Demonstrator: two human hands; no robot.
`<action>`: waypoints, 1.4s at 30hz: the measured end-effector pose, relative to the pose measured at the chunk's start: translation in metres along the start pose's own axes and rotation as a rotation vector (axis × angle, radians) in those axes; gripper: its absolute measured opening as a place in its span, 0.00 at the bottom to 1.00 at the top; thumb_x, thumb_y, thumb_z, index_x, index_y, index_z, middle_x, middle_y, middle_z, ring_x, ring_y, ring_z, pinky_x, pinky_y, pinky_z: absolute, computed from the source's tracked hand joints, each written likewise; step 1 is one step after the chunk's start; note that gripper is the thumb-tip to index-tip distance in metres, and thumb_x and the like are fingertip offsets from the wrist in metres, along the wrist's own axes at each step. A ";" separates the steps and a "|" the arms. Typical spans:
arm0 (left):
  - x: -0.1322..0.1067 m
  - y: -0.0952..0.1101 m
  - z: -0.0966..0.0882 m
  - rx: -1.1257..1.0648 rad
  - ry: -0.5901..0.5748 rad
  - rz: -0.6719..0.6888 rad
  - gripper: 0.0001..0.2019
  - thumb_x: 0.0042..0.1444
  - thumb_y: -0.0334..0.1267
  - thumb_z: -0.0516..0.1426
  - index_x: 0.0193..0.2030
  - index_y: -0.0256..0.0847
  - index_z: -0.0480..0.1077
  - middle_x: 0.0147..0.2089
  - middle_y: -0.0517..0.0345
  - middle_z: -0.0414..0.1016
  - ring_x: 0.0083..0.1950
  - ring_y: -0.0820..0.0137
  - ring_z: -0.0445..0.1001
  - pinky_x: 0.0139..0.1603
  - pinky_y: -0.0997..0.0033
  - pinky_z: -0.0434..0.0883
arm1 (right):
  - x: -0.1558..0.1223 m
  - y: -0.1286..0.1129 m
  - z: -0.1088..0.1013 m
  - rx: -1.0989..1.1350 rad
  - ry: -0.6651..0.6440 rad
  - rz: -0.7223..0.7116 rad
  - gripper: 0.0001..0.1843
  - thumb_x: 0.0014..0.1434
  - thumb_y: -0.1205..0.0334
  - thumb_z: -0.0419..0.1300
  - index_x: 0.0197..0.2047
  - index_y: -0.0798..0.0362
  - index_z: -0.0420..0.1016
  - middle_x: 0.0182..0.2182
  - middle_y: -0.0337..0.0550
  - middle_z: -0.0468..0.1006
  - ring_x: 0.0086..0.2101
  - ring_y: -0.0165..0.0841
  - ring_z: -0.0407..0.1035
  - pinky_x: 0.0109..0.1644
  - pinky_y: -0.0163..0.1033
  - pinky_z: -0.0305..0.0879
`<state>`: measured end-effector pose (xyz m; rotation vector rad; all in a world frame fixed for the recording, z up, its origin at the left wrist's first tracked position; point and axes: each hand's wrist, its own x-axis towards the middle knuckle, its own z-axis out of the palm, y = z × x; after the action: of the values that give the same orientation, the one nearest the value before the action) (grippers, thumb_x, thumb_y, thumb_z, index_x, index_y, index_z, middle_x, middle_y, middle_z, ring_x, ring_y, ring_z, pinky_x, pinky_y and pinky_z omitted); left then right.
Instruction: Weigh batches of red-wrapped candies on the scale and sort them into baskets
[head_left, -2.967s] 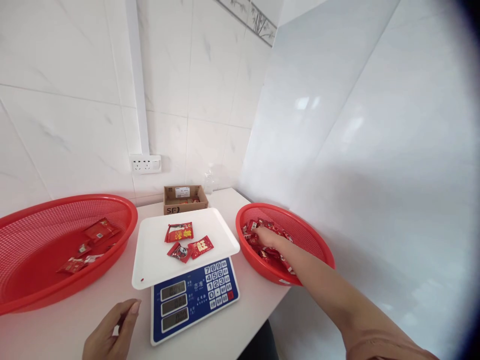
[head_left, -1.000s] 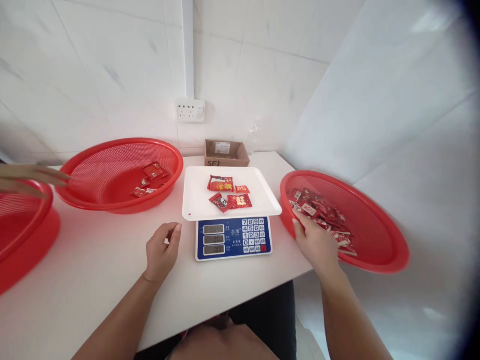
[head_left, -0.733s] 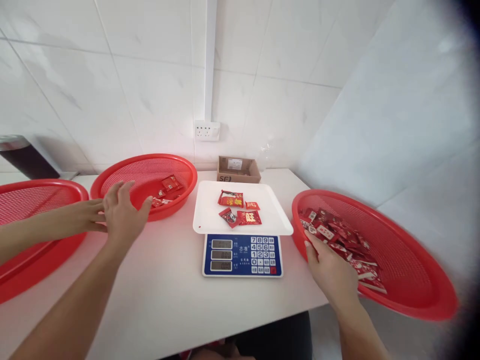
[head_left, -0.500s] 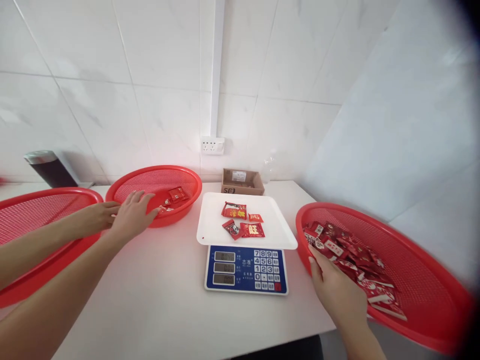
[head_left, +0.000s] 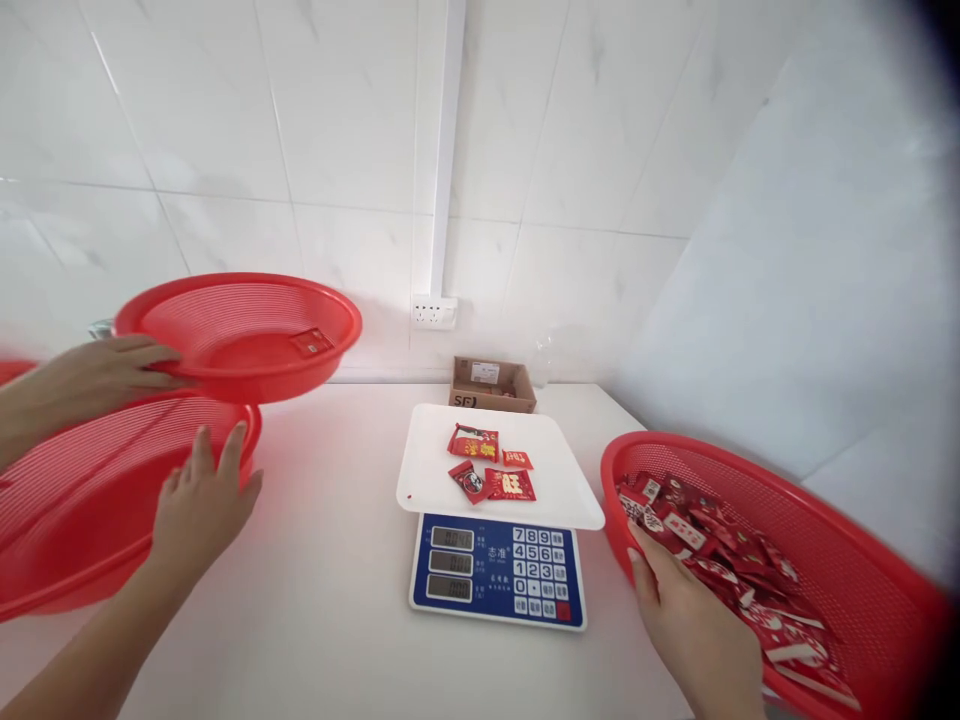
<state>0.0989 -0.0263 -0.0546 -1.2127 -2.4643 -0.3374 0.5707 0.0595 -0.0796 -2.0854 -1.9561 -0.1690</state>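
My left hand point(head_left: 202, 510) has its fingers spread and holds nothing, in front of the lower left red basket point(head_left: 251, 455). On the right, my right hand point(head_left: 690, 610) grips the near rim of a red mesh basket point(head_left: 810, 490) heaped with red snack packets point(head_left: 720, 550). Between my hands stands a blue and white digital scale point(head_left: 495, 575). Its white tray point(head_left: 427, 460) bears several small red packets point(head_left: 475, 442). Another person's hand point(head_left: 105, 385) holds a raised red basket point(head_left: 240, 385) by its left side; a red packet point(head_left: 311, 342) lies in it.
An open cardboard box point(head_left: 491, 400) sits behind the scale, close to the wall. A clear plastic bottle point(head_left: 545, 355) stands beside it. The wall socket point(head_left: 433, 312) is above the table point(head_left: 322, 590).
The rear left basket has been lifted and shifted left by the other person's hand, and fewer packets show in it. My left hand has drawn back toward me. My right hand stays on its basket.
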 end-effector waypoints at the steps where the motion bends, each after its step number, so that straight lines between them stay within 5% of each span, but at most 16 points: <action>1: 0.003 0.002 -0.004 -0.023 -0.118 -0.027 0.30 0.62 0.47 0.39 0.68 0.39 0.43 0.64 0.39 0.60 0.57 0.47 0.67 0.47 0.45 0.68 | 0.000 0.000 0.000 -0.001 0.000 0.004 0.26 0.64 0.55 0.40 0.58 0.46 0.70 0.44 0.46 0.80 0.33 0.40 0.76 0.30 0.41 0.70; 4: 0.012 0.017 -0.008 -0.080 -0.336 0.035 0.28 0.62 0.47 0.38 0.67 0.40 0.48 0.56 0.42 0.70 0.48 0.51 0.73 0.39 0.52 0.70 | 0.001 0.001 0.002 0.003 -0.002 0.004 0.26 0.63 0.54 0.40 0.57 0.45 0.71 0.44 0.46 0.80 0.32 0.40 0.76 0.27 0.41 0.69; 9: 0.016 0.048 0.002 -0.141 -0.346 0.241 0.26 0.63 0.46 0.37 0.65 0.42 0.54 0.58 0.45 0.69 0.53 0.54 0.71 0.36 0.61 0.69 | 0.002 0.003 0.004 0.012 0.035 -0.032 0.25 0.63 0.55 0.41 0.56 0.46 0.72 0.45 0.46 0.79 0.31 0.38 0.76 0.28 0.39 0.70; 13: 0.019 0.067 0.007 -0.145 -0.368 0.354 0.26 0.64 0.45 0.35 0.64 0.43 0.57 0.56 0.46 0.72 0.47 0.56 0.74 0.33 0.63 0.68 | 0.002 0.003 0.004 0.013 0.055 -0.034 0.25 0.63 0.56 0.42 0.56 0.47 0.72 0.42 0.46 0.80 0.32 0.37 0.76 0.30 0.39 0.71; 24: 0.022 0.108 0.013 -0.136 -0.387 0.413 0.24 0.63 0.39 0.37 0.64 0.43 0.56 0.51 0.44 0.74 0.38 0.60 0.76 0.29 0.66 0.70 | 0.000 0.002 0.003 -0.013 0.045 -0.040 0.25 0.64 0.57 0.41 0.57 0.46 0.71 0.44 0.45 0.80 0.35 0.37 0.75 0.30 0.37 0.69; 28: 0.019 0.118 0.009 -0.187 -0.337 0.417 0.25 0.64 0.42 0.36 0.65 0.41 0.55 0.60 0.43 0.67 0.54 0.56 0.71 0.43 0.58 0.72 | 0.000 -0.001 0.001 -0.024 0.021 -0.038 0.25 0.64 0.58 0.41 0.59 0.47 0.69 0.47 0.43 0.78 0.38 0.37 0.75 0.32 0.37 0.69; 31: 0.015 0.138 0.007 -0.262 -0.219 0.474 0.25 0.63 0.44 0.42 0.65 0.39 0.55 0.68 0.42 0.54 0.69 0.52 0.51 0.62 0.46 0.57 | 0.000 -0.003 -0.001 -0.031 0.000 -0.030 0.25 0.64 0.57 0.40 0.59 0.47 0.68 0.49 0.43 0.77 0.39 0.38 0.75 0.31 0.38 0.69; 33: 0.011 0.158 0.006 -0.359 -0.243 0.604 0.26 0.62 0.47 0.44 0.65 0.40 0.55 0.69 0.43 0.52 0.71 0.53 0.45 0.66 0.45 0.50 | 0.000 -0.004 -0.002 -0.031 0.006 -0.036 0.25 0.64 0.57 0.40 0.59 0.48 0.68 0.49 0.42 0.77 0.39 0.37 0.75 0.31 0.37 0.69; 37: 0.004 0.199 0.000 -0.493 -0.509 0.837 0.29 0.58 0.54 0.50 0.63 0.44 0.58 0.65 0.46 0.59 0.67 0.56 0.55 0.62 0.55 0.60 | -0.001 -0.003 -0.002 -0.037 0.034 -0.049 0.24 0.64 0.58 0.41 0.59 0.47 0.68 0.50 0.42 0.77 0.39 0.36 0.75 0.33 0.36 0.69; 42: -0.001 0.222 -0.008 -0.488 -0.515 0.866 0.19 0.50 0.50 0.58 0.47 0.44 0.70 0.54 0.48 0.68 0.57 0.55 0.65 0.54 0.58 0.65 | -0.002 -0.002 0.001 -0.025 0.044 -0.077 0.24 0.64 0.60 0.42 0.59 0.49 0.67 0.52 0.42 0.75 0.43 0.36 0.74 0.35 0.37 0.70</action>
<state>0.2782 0.1033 -0.0369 -2.6879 -1.9651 -0.4131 0.5687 0.0584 -0.0807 -2.0049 -2.0195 -0.2536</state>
